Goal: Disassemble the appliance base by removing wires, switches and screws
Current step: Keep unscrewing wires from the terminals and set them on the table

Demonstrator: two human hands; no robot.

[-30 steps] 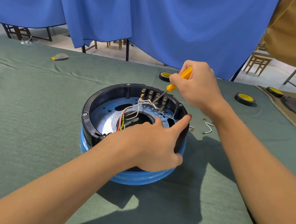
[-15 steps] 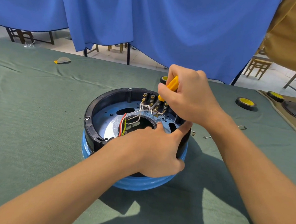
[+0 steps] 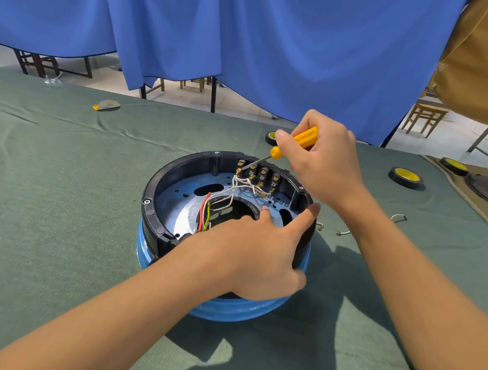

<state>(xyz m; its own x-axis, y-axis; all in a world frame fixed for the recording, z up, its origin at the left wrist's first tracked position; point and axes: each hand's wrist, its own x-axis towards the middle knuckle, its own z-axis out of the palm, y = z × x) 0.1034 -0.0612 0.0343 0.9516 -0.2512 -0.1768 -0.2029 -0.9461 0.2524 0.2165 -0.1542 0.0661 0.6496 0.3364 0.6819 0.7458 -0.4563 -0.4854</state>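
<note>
The round appliance base (image 3: 162, 185), a black ring on a blue lower shell, sits upside-down on the green cloth. Inside it, white wires (image 3: 237, 184) run to a row of brass switch terminals (image 3: 262, 173) at the far wall. Red and yellow wires (image 3: 205, 211) drop by the centre hole. My right hand (image 3: 326, 167) grips a yellow-handled screwdriver (image 3: 299, 141), its tip at the leftmost terminal. My left hand (image 3: 250, 251) holds the near right rim, thumb outside, fingers lying inside on the metal plate.
Two loose white wire pieces (image 3: 398, 217) (image 3: 342, 233) lie on the cloth right of the base. Black-and-yellow tape rolls (image 3: 406, 177) (image 3: 454, 166) sit further right, another (image 3: 270, 136) behind my right hand. A blue curtain hangs past the table's far edge.
My right hand rose off the terminal row and swung the screwdriver so its tip points at the leftmost terminal. My left hand stayed on the rim.
</note>
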